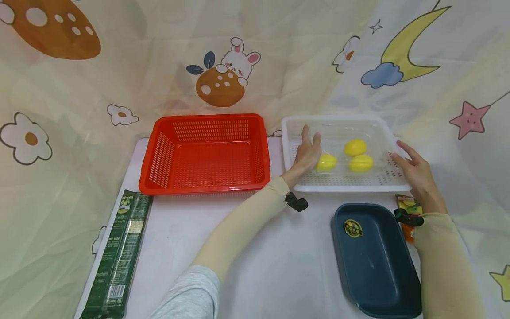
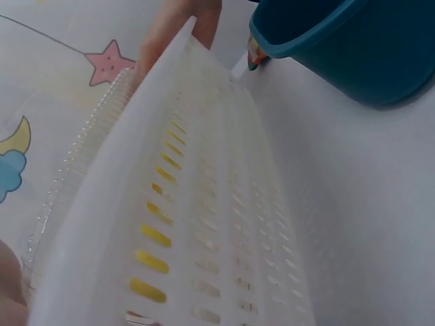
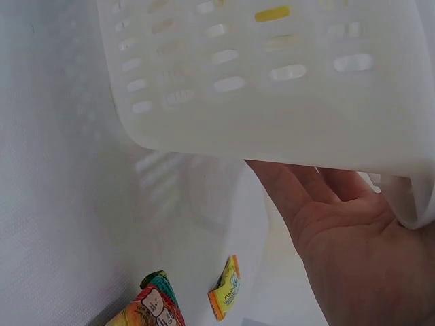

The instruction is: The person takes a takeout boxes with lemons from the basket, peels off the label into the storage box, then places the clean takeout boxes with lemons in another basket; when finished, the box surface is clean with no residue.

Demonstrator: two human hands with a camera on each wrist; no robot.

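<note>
A white slotted basket point(image 1: 350, 188) stands at the back right, with a clear plastic tray point(image 1: 328, 129) inside it. Several yellow lemons point(image 1: 361, 163) lie in the tray. My left hand point(image 1: 306, 156) reaches over the front rim and grips the tray's left edge, beside one lemon point(image 1: 326, 162). In the left wrist view, the tray's beaded rim point(image 2: 66, 161) shows behind the basket wall, with part of that hand at the frame edge. My right hand point(image 1: 418, 175) holds the right end of the basket; in the right wrist view, the wall hides its fingertips.
A red basket point(image 1: 211, 191) sits back left. At the left edge lies a long green spaghetti packet point(image 1: 119, 252). Front right stands a dark blue tub point(image 1: 378, 266) with a round sticker. Small colourful packets point(image 1: 409, 204) lie beyond it, under my right wrist.
</note>
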